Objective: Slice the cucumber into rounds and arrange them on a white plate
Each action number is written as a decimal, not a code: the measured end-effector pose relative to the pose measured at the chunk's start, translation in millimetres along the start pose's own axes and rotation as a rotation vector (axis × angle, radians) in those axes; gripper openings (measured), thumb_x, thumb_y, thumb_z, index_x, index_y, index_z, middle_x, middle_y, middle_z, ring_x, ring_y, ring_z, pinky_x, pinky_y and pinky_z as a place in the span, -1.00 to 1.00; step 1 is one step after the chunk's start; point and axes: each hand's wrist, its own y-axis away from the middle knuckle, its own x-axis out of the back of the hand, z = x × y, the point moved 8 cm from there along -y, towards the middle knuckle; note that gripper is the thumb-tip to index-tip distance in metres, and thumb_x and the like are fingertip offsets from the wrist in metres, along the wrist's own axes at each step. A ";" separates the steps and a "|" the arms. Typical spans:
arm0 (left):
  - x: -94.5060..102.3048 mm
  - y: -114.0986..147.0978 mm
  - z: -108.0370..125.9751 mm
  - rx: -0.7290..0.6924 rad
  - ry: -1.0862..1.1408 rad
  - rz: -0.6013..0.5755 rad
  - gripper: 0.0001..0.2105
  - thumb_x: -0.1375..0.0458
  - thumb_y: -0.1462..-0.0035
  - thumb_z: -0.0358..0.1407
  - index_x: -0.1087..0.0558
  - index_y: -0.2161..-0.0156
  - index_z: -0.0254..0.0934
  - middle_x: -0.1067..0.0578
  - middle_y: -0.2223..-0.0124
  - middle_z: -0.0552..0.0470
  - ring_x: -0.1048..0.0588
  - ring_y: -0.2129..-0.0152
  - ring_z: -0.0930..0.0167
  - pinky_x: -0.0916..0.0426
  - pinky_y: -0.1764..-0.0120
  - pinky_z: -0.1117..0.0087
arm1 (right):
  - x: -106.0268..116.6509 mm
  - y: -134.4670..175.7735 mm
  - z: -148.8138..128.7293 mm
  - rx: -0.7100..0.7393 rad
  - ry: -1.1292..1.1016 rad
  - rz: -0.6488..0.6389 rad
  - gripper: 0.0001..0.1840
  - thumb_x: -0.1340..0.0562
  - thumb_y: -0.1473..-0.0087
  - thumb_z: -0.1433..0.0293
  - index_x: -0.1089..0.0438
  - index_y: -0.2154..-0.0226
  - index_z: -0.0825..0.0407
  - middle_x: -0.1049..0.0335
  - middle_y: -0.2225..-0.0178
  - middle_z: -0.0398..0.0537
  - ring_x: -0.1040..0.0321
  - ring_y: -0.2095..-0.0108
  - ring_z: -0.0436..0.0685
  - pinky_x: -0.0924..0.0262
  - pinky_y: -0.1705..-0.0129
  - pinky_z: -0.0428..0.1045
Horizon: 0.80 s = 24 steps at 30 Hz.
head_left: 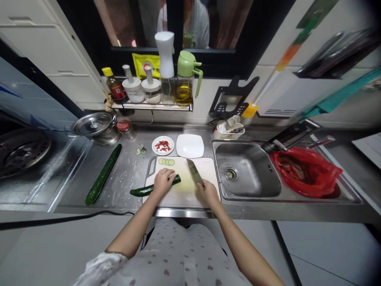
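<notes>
Under my left hand lies a cut cucumber, gripped near its cut right end on the white cutting board. My right hand is closed around the handle of a kitchen knife. The blade points away from me and to the left, apart from the cucumber. Several cucumber slices overlap in a row at the board's upper left. Just behind the board stand a small plate of chopped red pieces and a bare white square plate.
A whole cucumber and some cucumber scraps lie on the counter to the left, near a lidded steel pot. On the right are the sink and a red plastic bag. A shelf holds seasoning bottles.
</notes>
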 end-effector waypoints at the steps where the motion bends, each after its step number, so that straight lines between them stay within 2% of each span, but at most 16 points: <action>1: -0.4 3.6 3.8 -0.046 0.008 -0.005 -0.75 -0.06 -0.20 -0.16 -0.51 0.13 -0.17 -0.50 0.18 -0.02 -0.41 0.18 0.34 -0.28 0.09 0.32 | -1.4 -0.6 -3.4 0.025 -0.010 -0.011 -0.78 -0.04 -0.18 0.40 -0.39 0.30 0.09 -0.45 0.32 -0.02 -0.30 0.31 0.04 0.07 0.35 -0.12; 4: -2.5 11.6 12.0 -0.160 0.014 -0.021 -0.77 -0.07 -0.21 -0.18 -0.53 0.13 -0.14 -0.49 0.19 0.00 -0.42 0.21 0.37 -0.29 0.10 0.34 | -7.2 -0.6 -14.3 0.075 0.003 -0.060 -0.75 -0.02 -0.20 0.39 -0.38 0.27 0.11 -0.47 0.31 0.03 -0.33 0.30 0.07 0.05 0.33 -0.11; 8: -5.4 16.0 13.8 -0.228 0.015 -0.011 -0.76 -0.06 -0.23 -0.20 -0.53 0.11 -0.12 -0.50 0.18 -0.01 -0.42 0.22 0.40 -0.30 0.12 0.36 | -17.3 2.6 -27.9 0.094 0.054 -0.128 -0.74 0.00 -0.22 0.39 -0.34 0.16 0.13 -0.47 0.28 0.08 -0.36 0.26 0.11 0.03 0.31 -0.09; 15: -11.1 18.5 11.7 -0.263 -0.003 0.019 -0.77 -0.06 -0.23 -0.22 -0.52 0.08 -0.11 -0.50 0.18 0.02 -0.43 0.23 0.43 -0.33 0.15 0.41 | -30.9 7.3 -43.7 0.133 0.078 -0.159 -0.76 0.03 -0.25 0.42 -0.24 0.11 0.15 -0.46 0.26 0.14 -0.39 0.25 0.13 0.00 0.31 -0.07; 24: -14.2 19.9 11.1 -0.281 -0.010 0.027 -0.76 -0.06 -0.24 -0.23 -0.50 0.05 -0.09 -0.48 0.17 0.03 -0.43 0.23 0.45 -0.34 0.15 0.43 | -36.5 9.4 -52.6 0.141 0.099 -0.190 -0.77 0.04 -0.24 0.46 -0.21 0.10 0.16 -0.45 0.24 0.17 -0.39 0.24 0.14 -0.03 0.29 -0.06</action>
